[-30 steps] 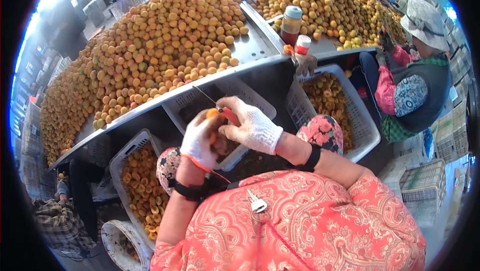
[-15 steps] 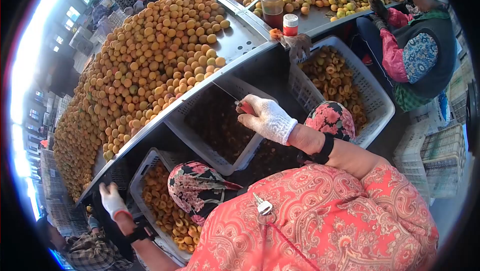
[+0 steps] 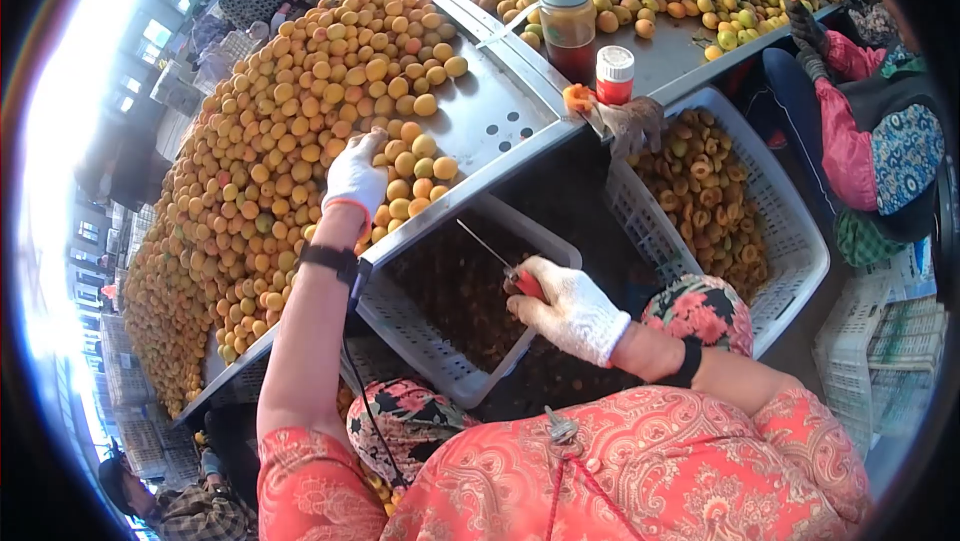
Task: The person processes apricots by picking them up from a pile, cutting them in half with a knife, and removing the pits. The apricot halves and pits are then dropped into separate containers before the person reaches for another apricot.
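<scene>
My left hand (image 3: 357, 181), in a white glove with bare fingertips, reaches over the steel table onto the heap of apricots (image 3: 290, 141). Its fingers stretch among the fruit at the near edge of the heap; no apricot can be made out in its grasp. My right hand (image 3: 570, 309), gloved in white too, is closed around the red handle of a small knife (image 3: 528, 284). The thin blade points up and left, above a grey plastic crate (image 3: 455, 381) of dark, small pieces, probably pits. Halved apricots (image 3: 705, 201) fill another crate on the right.
A lidded bottle of dark liquid (image 3: 567, 31), a white-capped red jar (image 3: 614, 76) and a brown cloth (image 3: 632, 124) stand by the table's metal rim (image 3: 480, 191). A co-worker (image 3: 880, 141) sits at right; others are at top left and bottom left. Stacked crates (image 3: 890, 341) stand at right.
My left hand has moved from above the lower left crate of halves up and across to the apricot heap. My right hand keeps the knife over the middle crate. The view has shifted slightly.
</scene>
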Demonstrator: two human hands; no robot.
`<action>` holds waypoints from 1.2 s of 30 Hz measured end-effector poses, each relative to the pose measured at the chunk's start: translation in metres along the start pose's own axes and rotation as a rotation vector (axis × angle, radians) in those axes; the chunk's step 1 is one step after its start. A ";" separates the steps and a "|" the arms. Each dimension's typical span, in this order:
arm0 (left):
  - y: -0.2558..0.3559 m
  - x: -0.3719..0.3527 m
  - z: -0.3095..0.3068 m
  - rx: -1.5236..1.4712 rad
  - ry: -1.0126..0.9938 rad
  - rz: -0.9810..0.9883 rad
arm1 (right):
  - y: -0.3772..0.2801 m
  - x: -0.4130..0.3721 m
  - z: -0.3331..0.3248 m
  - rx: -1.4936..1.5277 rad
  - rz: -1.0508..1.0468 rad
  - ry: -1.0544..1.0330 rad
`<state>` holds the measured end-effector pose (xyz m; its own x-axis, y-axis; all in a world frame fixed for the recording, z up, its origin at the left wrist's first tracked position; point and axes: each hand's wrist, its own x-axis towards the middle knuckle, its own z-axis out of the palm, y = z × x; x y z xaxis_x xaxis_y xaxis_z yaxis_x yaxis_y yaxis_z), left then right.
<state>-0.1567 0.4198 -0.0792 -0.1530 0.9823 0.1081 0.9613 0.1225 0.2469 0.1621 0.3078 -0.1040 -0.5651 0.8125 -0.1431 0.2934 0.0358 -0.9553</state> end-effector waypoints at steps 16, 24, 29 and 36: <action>0.020 -0.011 -0.021 -0.326 -0.125 -0.101 | -0.004 -0.005 -0.018 0.187 -0.069 0.051; 0.100 -0.195 -0.076 -1.518 -0.150 -0.199 | -0.038 -0.032 0.005 0.327 -0.313 0.011; 0.118 -0.249 -0.082 -1.708 -0.019 -0.255 | -0.059 -0.060 0.020 0.102 -0.435 -0.128; 0.125 -0.276 -0.093 -1.612 0.041 -0.246 | -0.081 -0.083 0.027 -0.004 -0.445 -0.155</action>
<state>-0.0158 0.1511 0.0112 -0.2887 0.9551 -0.0663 -0.3036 -0.0256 0.9525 0.1648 0.2220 -0.0216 -0.7447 0.6217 0.2428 -0.0006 0.3633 -0.9317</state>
